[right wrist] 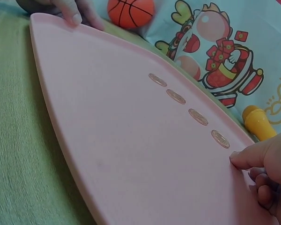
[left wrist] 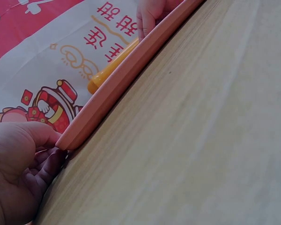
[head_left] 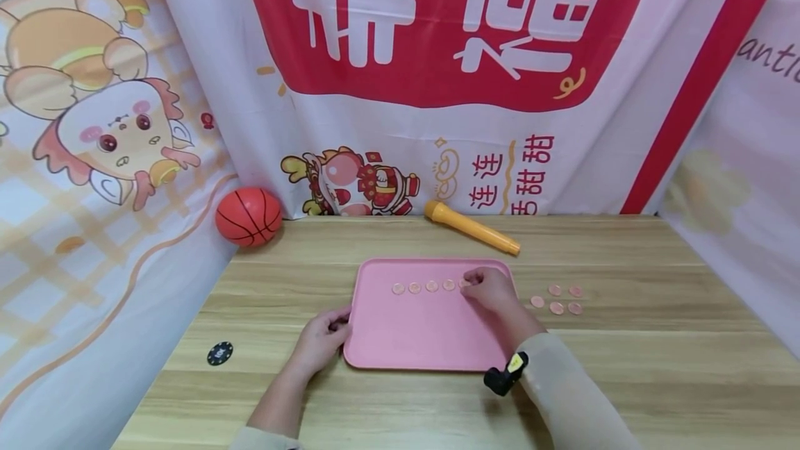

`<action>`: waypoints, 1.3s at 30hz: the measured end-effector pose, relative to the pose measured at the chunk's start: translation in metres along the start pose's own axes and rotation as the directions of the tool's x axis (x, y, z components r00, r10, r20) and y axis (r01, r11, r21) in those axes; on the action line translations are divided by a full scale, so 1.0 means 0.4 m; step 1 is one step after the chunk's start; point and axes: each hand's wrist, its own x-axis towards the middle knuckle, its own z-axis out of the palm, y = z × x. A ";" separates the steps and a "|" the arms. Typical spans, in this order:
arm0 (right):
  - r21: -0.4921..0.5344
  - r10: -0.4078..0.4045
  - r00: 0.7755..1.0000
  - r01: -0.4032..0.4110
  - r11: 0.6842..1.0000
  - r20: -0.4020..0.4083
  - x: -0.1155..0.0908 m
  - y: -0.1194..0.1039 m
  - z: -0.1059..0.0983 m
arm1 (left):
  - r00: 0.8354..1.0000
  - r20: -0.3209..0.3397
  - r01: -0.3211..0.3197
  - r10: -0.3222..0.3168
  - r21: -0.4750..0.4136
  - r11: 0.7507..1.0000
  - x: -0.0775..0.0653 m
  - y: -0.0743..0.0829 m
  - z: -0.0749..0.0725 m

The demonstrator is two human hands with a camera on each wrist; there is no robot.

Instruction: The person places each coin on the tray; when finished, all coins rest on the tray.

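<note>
A pink tray (head_left: 425, 339) lies on the wooden table. My left hand (head_left: 321, 340) holds its left edge, with the thumb at the rim and the other fingers curled beside it in the left wrist view. Several copper-coloured coins (head_left: 432, 286) form a row along the tray's far part. At the right end of that row my right hand (head_left: 494, 289) pinches one more coin (head_left: 464, 283) at the tray surface. Its fingers mostly cover this coin, which is hidden in the right wrist view. More loose coins (head_left: 556, 307) lie on the table, right of the tray.
Behind the tray lies an orange toy microphone (head_left: 473, 228). A red toy basketball (head_left: 248, 217) sits at the table's far left corner. Left of my left hand is a black poker chip (head_left: 220, 353). Printed cloth (head_left: 387, 123) hangs along the table's back edge.
</note>
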 end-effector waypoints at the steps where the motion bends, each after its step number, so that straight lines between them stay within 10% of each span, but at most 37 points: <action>1: 0.009 -0.007 1.000 0.007 1.000 -0.005 -0.001 0.002 0.000 | 1.000 0.001 -0.001 0.001 0.000 1.000 0.000 0.000 0.000; 15: 0.184 0.005 0.999 0.001 0.983 -0.032 -0.052 0.045 -0.117 | 1.000 0.004 0.005 -0.005 0.003 1.000 0.005 0.001 0.004; 24: 0.086 -0.043 0.994 0.052 0.995 -0.101 -0.112 0.131 -0.221 | 1.000 0.004 0.006 -0.006 -0.002 1.000 0.010 0.003 0.000; 39: 0.035 0.106 0.989 -0.102 0.994 -0.105 -0.197 0.275 -0.308 | 1.000 0.011 0.006 -0.006 0.008 1.000 0.006 -0.002 0.002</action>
